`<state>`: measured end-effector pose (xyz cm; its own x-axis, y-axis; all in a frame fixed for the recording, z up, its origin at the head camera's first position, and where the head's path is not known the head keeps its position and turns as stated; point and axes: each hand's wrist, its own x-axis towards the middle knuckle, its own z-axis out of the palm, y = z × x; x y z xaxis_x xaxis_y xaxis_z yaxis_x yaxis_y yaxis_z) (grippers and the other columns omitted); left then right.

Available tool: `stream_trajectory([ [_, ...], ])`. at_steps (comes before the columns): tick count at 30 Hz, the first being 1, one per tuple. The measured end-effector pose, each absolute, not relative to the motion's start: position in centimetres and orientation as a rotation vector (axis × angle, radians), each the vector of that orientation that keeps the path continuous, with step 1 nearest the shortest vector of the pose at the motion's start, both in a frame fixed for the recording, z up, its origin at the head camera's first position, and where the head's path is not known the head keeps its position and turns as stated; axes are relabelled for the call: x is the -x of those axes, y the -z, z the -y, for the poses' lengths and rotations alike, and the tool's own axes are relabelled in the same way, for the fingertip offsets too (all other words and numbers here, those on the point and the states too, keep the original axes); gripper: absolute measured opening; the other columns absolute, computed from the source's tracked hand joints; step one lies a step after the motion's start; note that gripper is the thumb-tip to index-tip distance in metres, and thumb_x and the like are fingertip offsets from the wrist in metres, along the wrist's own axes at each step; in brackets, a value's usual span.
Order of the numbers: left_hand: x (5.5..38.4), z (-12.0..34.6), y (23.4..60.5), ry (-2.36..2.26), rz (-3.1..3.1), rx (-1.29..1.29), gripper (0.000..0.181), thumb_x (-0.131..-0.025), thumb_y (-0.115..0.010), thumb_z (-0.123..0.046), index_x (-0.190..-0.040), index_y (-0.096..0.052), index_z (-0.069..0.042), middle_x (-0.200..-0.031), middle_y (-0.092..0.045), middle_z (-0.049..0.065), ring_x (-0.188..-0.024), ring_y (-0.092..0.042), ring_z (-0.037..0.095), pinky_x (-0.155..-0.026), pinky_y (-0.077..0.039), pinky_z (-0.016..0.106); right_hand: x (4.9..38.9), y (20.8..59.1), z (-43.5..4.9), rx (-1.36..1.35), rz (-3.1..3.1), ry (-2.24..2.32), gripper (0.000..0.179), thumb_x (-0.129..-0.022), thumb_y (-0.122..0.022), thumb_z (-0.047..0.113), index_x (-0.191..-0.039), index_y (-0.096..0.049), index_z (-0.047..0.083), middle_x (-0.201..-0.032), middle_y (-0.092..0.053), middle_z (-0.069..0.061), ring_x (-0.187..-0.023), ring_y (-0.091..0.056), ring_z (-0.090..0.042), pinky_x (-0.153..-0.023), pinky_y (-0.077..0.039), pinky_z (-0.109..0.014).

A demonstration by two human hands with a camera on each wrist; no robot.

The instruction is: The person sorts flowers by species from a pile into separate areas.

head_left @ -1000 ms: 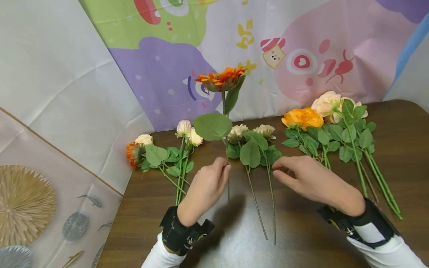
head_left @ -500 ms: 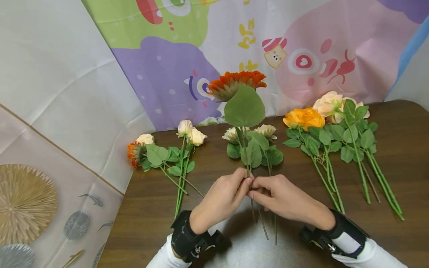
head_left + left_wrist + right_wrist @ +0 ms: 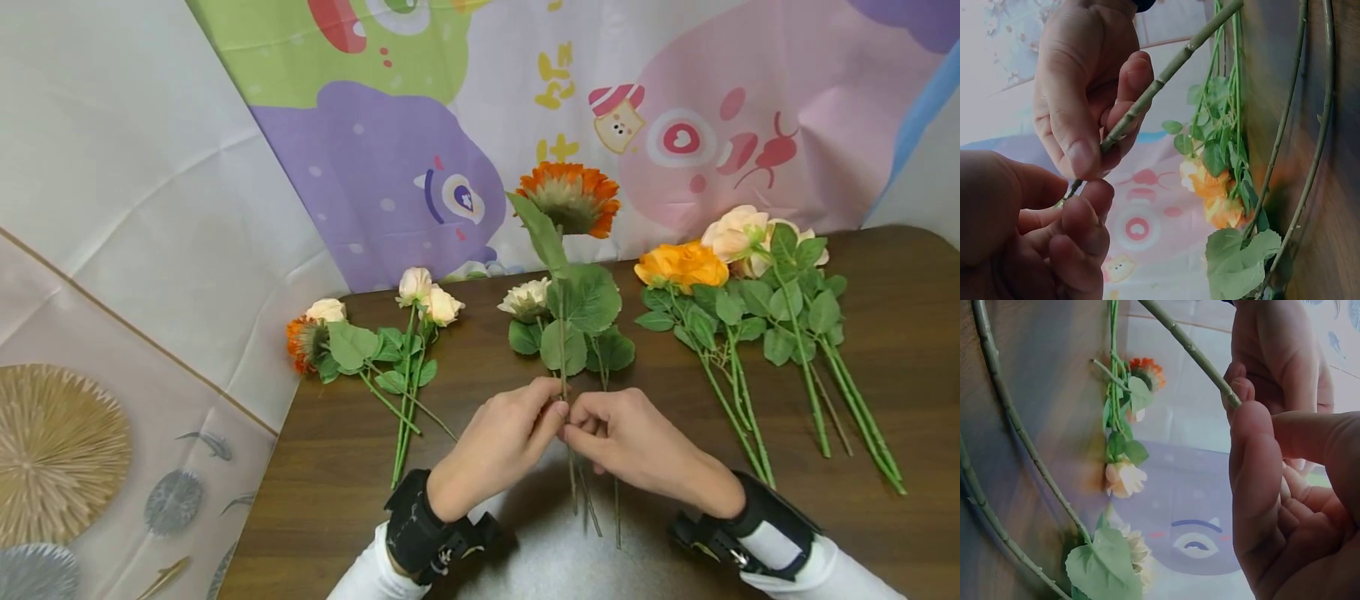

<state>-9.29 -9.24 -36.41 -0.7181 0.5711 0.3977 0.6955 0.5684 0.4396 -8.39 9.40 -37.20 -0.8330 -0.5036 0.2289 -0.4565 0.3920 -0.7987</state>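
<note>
The orange daisy-like flower (image 3: 567,202) stands upright above the tabletop (image 3: 322,475), its stem (image 3: 562,342) running down between the hands. The left hand (image 3: 506,437) pinches the stem, and the right hand (image 3: 641,442) has its grip pinched on it just below. The step in hand appears to be two-handed handling of that stem; the next move likely calls for one firm grip while the other adjusts. Behind lies a cream flower (image 3: 525,298), with an orange rose (image 3: 682,265) to the right.

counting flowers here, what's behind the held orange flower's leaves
Past the held leaves show the printed backdrop, a cream flower and lower leaves; whatever lies directly behind is hidden.
</note>
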Motion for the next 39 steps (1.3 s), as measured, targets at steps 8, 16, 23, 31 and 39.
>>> stream_trajectory([
  [8, 9.3, 9.6, 36.4, 0.817, 2.601, 0.984, 0.017, -0.095, -0.048, -0.022, -0.102, -0.060, -0.012, -0.071, -0.054, -0.007, -0.052, -0.043, 0.004, -0.044, -0.037, 0.022, 8.6, 37.6, -9.1, 0.810, -2.720, 1.368, 0.019, -0.083, -0.064, 0.012, -0.067, -0.056, 0.019, -0.054, -0.059, 0.006, -0.041, -0.050, -0.002, -0.037, -0.040, -0.022],
  [16, 9.3, 9.8, 36.2, 0.761, 2.597, 0.895, 0.016, -0.094, -0.048, -0.022, -0.098, -0.062, -0.015, -0.069, -0.057, -0.009, -0.050, -0.043, 0.003, -0.044, -0.039, 0.024, 8.9, 37.8, -9.2, 0.707, -2.805, 1.275, 0.020, -0.081, -0.064, 0.011, -0.065, -0.055, 0.018, -0.049, -0.055, 0.007, -0.039, -0.049, -0.002, -0.036, -0.037, -0.022],
  [23, 9.3, 9.6, 36.5, 0.805, 2.712, 0.848, 0.020, -0.095, -0.049, -0.025, -0.097, -0.060, -0.008, -0.064, -0.057, -0.004, -0.045, -0.042, 0.004, -0.042, -0.036, 0.021, 8.6, 38.1, -9.1, 0.816, -2.664, 1.369, 0.016, -0.087, -0.062, 0.014, -0.072, -0.059, 0.018, -0.057, -0.060, 0.003, -0.044, -0.053, -0.005, -0.039, -0.042, -0.023],
  [31, 9.7, 10.0, 36.5, 1.050, 2.728, 0.771, 0.015, -0.092, -0.052, -0.016, -0.078, -0.054, -0.010, -0.055, -0.053, -0.003, -0.040, -0.042, 0.003, -0.037, -0.034, 0.019, 8.3, 38.7, -8.4, 0.930, -2.534, 1.362, 0.009, -0.088, -0.060, 0.012, -0.081, -0.062, 0.017, -0.059, -0.062, 0.001, -0.046, -0.054, -0.006, -0.040, -0.046, -0.025],
  [39, 11.8, 12.4, 36.7, 1.058, 2.927, 0.539, 0.034, -0.092, -0.051, -0.016, -0.057, -0.055, -0.013, -0.044, -0.055, -0.003, -0.034, -0.048, 0.009, -0.036, -0.037, 0.023, 8.5, 38.5, -8.6, 0.982, -2.611, 1.278, 0.007, -0.088, -0.061, 0.014, -0.091, -0.066, 0.017, -0.070, -0.065, 0.004, -0.058, -0.055, -0.004, -0.050, -0.049, -0.026],
])
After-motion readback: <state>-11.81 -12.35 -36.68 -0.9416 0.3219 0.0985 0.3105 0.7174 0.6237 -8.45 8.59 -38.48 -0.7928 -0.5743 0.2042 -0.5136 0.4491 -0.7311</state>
